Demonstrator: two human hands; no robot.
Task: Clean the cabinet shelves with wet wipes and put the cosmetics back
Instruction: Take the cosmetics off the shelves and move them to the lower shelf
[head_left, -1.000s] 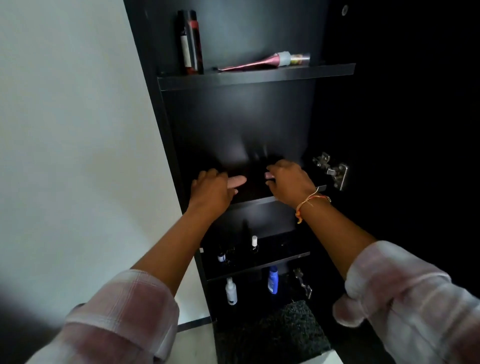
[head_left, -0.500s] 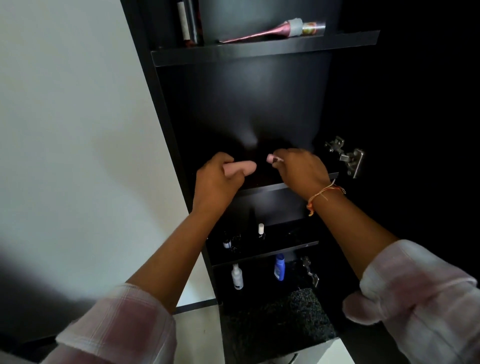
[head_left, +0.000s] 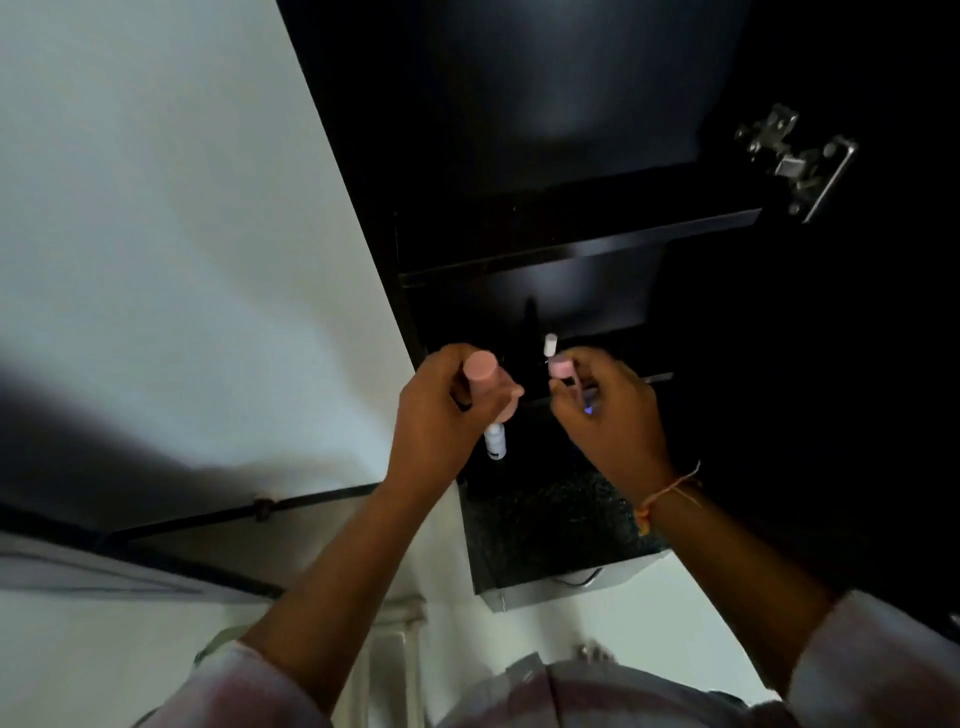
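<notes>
No legible txt or labels

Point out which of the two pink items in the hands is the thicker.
The pink tube gripped in the left hand: it is clearly wider than the slim pink-capped item pinched in the right hand.

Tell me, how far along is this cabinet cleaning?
Early, it seems. The middle shelf looks bare. In hand: the left hand grips a pink tube, the right hand a smaller pink-capped item. No wet wipe shows; a white bottle sits lower, so wiping and restocking seemingly remain.
</notes>
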